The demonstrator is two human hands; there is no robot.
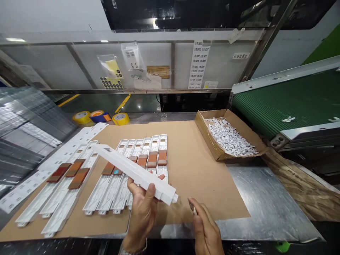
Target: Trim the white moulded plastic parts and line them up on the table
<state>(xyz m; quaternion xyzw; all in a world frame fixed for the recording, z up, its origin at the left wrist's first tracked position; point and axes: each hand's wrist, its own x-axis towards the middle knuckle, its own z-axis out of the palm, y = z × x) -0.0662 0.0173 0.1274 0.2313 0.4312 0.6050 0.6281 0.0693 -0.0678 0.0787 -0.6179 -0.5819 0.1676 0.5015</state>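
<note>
Holds a long white plastic strip [140, 173] up at a slant in the left hand [143, 205], clamped between thumb and fingers close to the near right end, with the smooth side on top. Pinches a small thin tool [194, 211] between thumb and first finger of the right hand [207, 225], near that same end but apart from it; cannot tell just what kind. Has a row of white plastic trays [106, 193] lying just behind and left of the held strip, with orange-brown blocks [152, 159] across them, on a brown cardboard sheet [191, 170]. Has three more trays farther left, with blocks on them too, and beside them a paper label sheet [66, 156]. Has yellow tape rolls [120, 119] and a blue and orange roll [99, 116] at the far left. At the far right, has an open cardboard box [209, 141] of small white bits [231, 138], near a green conveyor belt [292, 95]. Shows shiny metal table top [265, 191] at the right.
</note>
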